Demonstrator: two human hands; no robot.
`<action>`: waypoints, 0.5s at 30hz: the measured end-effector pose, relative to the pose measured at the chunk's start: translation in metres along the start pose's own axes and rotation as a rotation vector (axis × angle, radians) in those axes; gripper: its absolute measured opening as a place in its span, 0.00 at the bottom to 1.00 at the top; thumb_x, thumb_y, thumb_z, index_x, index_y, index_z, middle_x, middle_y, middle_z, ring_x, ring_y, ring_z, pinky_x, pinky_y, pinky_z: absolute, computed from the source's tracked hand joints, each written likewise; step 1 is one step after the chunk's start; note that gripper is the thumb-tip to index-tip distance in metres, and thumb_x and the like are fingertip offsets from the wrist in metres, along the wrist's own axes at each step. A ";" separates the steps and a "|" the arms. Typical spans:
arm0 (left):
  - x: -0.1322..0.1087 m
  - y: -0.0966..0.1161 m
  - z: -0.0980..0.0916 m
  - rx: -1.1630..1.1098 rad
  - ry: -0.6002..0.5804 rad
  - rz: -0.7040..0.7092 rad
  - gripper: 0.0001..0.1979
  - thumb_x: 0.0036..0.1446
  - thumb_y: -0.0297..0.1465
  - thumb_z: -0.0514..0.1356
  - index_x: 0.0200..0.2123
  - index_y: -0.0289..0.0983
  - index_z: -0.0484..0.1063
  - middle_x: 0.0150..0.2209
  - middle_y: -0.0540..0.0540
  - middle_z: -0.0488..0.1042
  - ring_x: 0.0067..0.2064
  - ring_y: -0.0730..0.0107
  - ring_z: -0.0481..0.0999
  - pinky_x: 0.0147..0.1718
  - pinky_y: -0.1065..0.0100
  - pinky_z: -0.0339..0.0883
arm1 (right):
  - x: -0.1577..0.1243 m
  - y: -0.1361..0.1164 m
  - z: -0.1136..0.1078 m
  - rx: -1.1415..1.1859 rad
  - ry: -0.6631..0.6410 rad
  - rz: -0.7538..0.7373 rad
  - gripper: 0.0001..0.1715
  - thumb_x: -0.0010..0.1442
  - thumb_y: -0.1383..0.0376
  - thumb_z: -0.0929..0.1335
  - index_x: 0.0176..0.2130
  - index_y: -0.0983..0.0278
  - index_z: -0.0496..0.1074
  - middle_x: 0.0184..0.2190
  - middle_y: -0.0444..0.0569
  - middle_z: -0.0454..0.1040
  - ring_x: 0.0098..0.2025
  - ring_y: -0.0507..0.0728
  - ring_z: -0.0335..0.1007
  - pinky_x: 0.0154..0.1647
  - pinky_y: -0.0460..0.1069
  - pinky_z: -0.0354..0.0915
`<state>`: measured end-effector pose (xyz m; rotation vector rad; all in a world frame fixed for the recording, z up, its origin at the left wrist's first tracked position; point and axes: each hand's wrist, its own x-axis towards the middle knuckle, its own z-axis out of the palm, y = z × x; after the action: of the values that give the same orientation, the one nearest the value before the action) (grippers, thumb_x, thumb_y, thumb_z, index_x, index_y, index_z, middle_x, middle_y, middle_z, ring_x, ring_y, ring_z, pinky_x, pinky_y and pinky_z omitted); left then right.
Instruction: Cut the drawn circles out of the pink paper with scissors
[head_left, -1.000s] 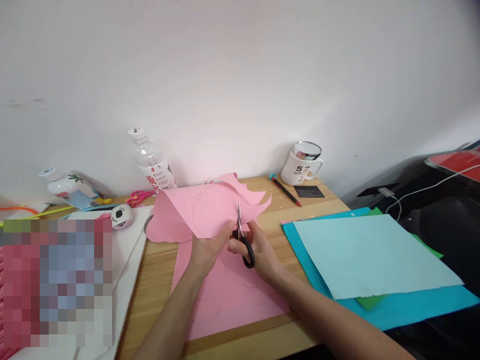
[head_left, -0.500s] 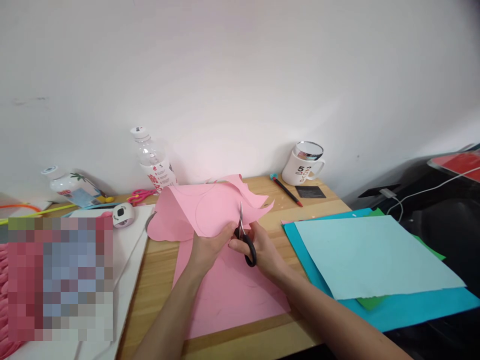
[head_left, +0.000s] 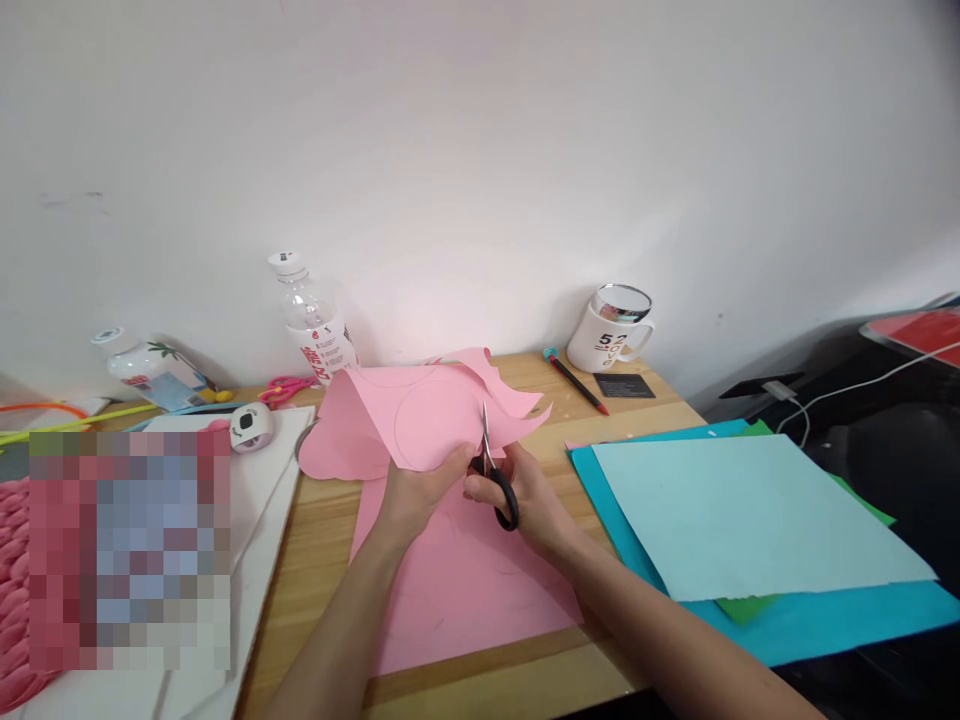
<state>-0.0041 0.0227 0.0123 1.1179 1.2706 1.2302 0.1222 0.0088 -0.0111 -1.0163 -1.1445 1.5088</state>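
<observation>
A large pink paper sheet (head_left: 420, 420) lies on the wooden desk (head_left: 322, 540), its far half lifted and curled, with pencilled circles on it. My left hand (head_left: 416, 495) pinches the raised part of the sheet from below. My right hand (head_left: 525, 495) is closed round the black handles of a pair of scissors (head_left: 495, 470), whose blades point up into the pink paper beside a drawn circle.
Light blue, teal and green sheets (head_left: 742, 510) are stacked at the right. A white mug (head_left: 611, 330), a pencil (head_left: 577, 380) and a black card (head_left: 624, 386) stand at the back. Two plastic bottles (head_left: 311, 320), pink scissors (head_left: 285, 388), a white punch (head_left: 250, 427) and white board (head_left: 255, 490) sit left.
The view has shifted slightly. Both hands stay on the pink sheet and the scissors, and the blades have edged a little further along the paper.
</observation>
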 end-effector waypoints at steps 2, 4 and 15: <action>0.000 0.001 -0.001 0.005 -0.024 0.004 0.10 0.41 0.33 0.65 0.29 0.35 0.75 0.32 0.44 0.78 0.37 0.62 0.76 0.39 0.62 0.70 | 0.000 0.000 0.000 -0.016 0.017 0.019 0.27 0.41 0.56 0.74 0.35 0.63 0.58 0.21 0.39 0.63 0.22 0.48 0.54 0.22 0.45 0.51; 0.000 0.001 -0.002 -0.005 -0.044 0.016 0.08 0.42 0.33 0.64 0.28 0.35 0.74 0.30 0.46 0.77 0.35 0.63 0.76 0.37 0.64 0.70 | -0.001 -0.001 0.001 -0.039 0.028 0.025 0.26 0.42 0.57 0.73 0.35 0.63 0.59 0.21 0.39 0.65 0.22 0.48 0.55 0.21 0.45 0.52; 0.002 -0.003 -0.004 0.021 -0.047 0.051 0.07 0.44 0.32 0.63 0.29 0.35 0.74 0.30 0.47 0.77 0.33 0.66 0.76 0.35 0.66 0.71 | -0.001 -0.003 0.002 -0.085 0.059 0.053 0.23 0.41 0.58 0.73 0.31 0.62 0.59 0.17 0.37 0.63 0.20 0.50 0.59 0.20 0.46 0.57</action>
<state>-0.0083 0.0243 0.0094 1.1942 1.2286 1.2236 0.1209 0.0080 -0.0073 -1.1494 -1.1561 1.4717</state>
